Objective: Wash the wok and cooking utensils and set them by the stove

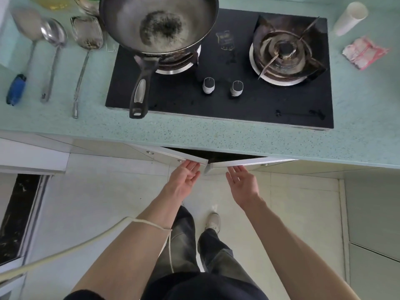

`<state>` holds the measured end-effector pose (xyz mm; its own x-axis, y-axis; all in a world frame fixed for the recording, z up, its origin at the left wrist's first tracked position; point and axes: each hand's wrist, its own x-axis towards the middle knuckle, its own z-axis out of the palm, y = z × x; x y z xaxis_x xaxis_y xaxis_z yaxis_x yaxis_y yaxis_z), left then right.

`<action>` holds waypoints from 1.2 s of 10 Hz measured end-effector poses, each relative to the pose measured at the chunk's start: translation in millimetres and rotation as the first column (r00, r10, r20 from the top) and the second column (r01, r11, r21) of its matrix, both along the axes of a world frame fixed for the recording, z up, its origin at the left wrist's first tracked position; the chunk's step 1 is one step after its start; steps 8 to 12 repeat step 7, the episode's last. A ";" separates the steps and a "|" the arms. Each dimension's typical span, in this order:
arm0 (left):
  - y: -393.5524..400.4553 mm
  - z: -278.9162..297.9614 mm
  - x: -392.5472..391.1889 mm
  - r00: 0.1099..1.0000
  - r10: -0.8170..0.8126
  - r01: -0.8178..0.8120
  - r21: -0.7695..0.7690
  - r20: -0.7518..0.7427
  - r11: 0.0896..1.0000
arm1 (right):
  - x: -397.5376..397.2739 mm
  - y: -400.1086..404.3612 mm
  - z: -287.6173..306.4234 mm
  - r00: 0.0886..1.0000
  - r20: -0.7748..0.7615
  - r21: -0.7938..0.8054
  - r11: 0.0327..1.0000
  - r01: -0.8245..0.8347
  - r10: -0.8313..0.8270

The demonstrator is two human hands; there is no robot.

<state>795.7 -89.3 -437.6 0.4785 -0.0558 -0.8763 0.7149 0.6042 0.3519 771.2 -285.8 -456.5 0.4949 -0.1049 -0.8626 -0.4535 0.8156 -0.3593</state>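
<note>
The wok (pixel 160 24) sits on the left burner of the black gas stove (pixel 218 100), its dark handle pointing toward me. Left of the stove, on the counter, lie a blue-handled skimmer (pixel 26 27), a steel ladle (pixel 53 35) and a steel spatula (pixel 86 33). Below the counter edge, my left hand (pixel 184 178) touches the left cabinet door (pixel 173 154) with straight fingers. My right hand (pixel 242 185) reaches with straight fingers to the right cabinet door (pixel 249 163). Both doors stand slightly ajar.
A white cup (pixel 350 18) and a pink-and-white cloth (pixel 363 51) lie on the green counter (pixel 216 135) right of the stove. Bottles and jars stand at the back left. My legs and shoes are on the pale tiled floor below. A cord hangs across my left forearm.
</note>
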 end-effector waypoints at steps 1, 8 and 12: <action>-1.7 -4.0 8.1 1.000 -0.005 0.005 -0.019 0.000 1.000 | 14.4 4.4 -1.2 0.999 0.025 0.017 0.999 0.037 -0.037; -8.3 12.1 27.2 0.888 -0.459 0.429 0.345 0.005 0.835 | 38.7 -6.4 21.4 0.895 -0.116 -0.227 0.866 -0.446 0.431; -8.3 12.1 27.2 0.888 -0.459 0.429 0.345 0.005 0.835 | 38.7 -6.4 21.4 0.895 -0.116 -0.227 0.866 -0.446 0.431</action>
